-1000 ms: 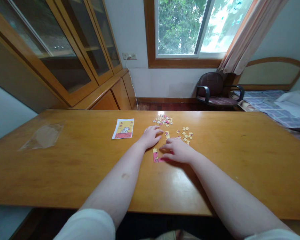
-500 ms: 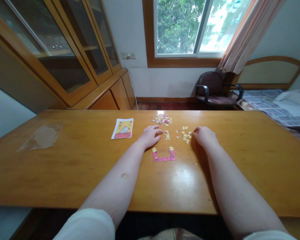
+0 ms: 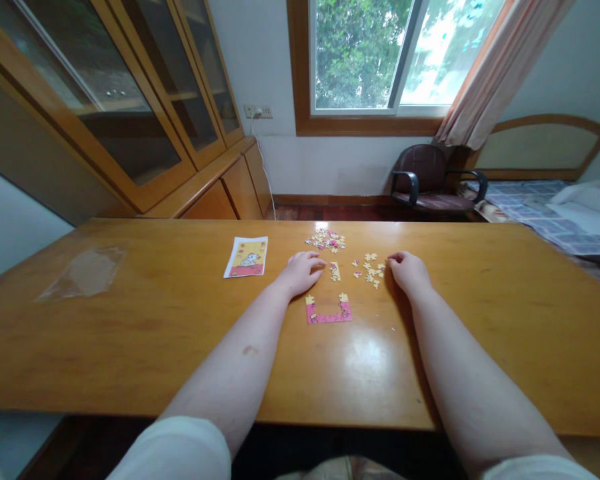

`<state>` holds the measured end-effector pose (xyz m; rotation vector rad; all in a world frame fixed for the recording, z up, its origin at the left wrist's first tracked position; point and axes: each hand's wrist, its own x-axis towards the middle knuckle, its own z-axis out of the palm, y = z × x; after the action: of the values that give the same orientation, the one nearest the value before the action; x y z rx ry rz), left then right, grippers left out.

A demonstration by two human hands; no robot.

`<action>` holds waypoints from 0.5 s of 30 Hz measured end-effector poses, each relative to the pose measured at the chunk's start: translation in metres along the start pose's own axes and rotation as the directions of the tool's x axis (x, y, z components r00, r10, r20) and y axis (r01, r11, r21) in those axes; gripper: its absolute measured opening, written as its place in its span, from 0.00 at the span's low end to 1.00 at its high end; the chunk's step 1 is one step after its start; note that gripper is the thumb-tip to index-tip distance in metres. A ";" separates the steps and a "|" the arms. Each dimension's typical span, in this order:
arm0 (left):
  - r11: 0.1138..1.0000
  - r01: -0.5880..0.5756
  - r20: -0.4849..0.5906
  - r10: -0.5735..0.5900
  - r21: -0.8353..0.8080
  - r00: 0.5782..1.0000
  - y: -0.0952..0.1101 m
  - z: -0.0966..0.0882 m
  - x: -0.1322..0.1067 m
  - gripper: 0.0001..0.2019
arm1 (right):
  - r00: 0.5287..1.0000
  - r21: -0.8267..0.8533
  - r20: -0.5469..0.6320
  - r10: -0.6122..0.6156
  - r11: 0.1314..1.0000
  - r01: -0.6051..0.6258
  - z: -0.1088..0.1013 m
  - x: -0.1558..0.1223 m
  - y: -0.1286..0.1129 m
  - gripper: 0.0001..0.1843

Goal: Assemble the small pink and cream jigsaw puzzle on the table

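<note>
Brown and shiny, the big worktop (image 3: 180, 367) has a window (image 3: 380, 60) past it. On it, the left hand (image 3: 303, 272) rests with its fingers a bit apart. The right hand (image 3: 410, 272) has its fingertips close together; I cannot tell if they hold anything. The card (image 3: 247, 257) lies left of both. The pink and yellow puzzle (image 3: 329, 319) lies nearest, the pile (image 3: 329, 240) farthest. Loose bits (image 3: 371, 275) and a small strip (image 3: 335, 271) lie between the hands.

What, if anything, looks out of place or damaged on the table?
Nothing looks clearly damaged. A rumpled clear plastic wrapper at the left of the table seems stray, lying apart from the puzzle pieces like discarded packaging.
</note>
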<state>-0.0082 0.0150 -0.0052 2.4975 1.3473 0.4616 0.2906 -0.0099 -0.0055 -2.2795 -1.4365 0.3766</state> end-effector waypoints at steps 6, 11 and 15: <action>1.000 -0.008 -0.026 0.008 -0.008 1.000 -0.001 -0.002 0.000 0.15 | 1.000 0.066 0.021 0.014 0.998 -0.016 0.005 0.004 0.003 0.14; 1.000 -0.012 -0.034 0.012 -0.005 0.999 -0.001 -0.003 0.000 0.15 | 0.999 0.078 0.025 0.025 0.997 -0.027 0.002 0.004 0.002 0.14; 1.000 -0.023 -0.037 0.023 -0.002 0.999 -0.002 -0.003 0.001 0.15 | 0.999 0.063 0.025 0.023 0.998 -0.024 0.002 0.003 0.002 0.15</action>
<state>-0.0106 0.0167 -0.0027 2.5168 1.3323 0.5162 0.2927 -0.0074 -0.0080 -2.2506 -1.3905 0.4514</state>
